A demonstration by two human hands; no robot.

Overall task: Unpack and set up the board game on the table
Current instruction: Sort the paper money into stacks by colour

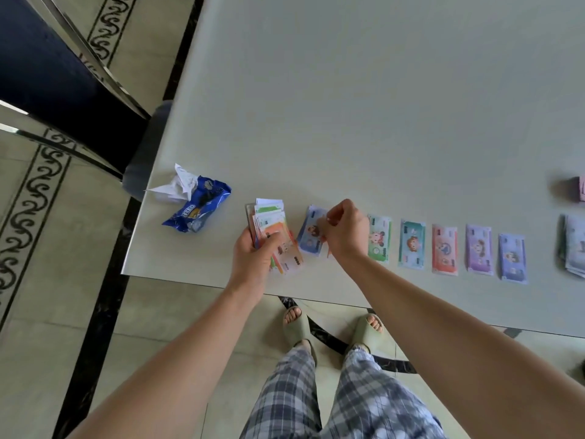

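A crumpled blue wrapper [196, 207] with a wad of white paper [177, 185] lies near the table [348, 106] corner, at ten o'clock from the left hand [253, 258] and well apart from it. Beyond that corner a grey chair seat [148, 147] tucks under the table edge, and a dark blue chair [47, 58] stands at eleven o'clock on the patterned floor. Nothing lies between the hands and the notes.

The left hand grips a fanned stack of play money [272, 236] just above the near table edge, thumb across the top. The right hand [343, 229] is just beside it at three o'clock, apart from it, fingers curled over a blue note [311, 236] lying on the table. From there a row runs toward three o'clock: a green note [380, 243], a teal note [411, 243], a red note [444, 253], a purple note [479, 250] and a lilac note [512, 258], each laid separately.

The right hand covers part of the blue note, and whether it pinches that note or a thin orange edge below it cannot be told. A further pile of notes [574, 245] and a pink thing [581, 188] are cut off at the right edge. Print on the notes is too blurred to read
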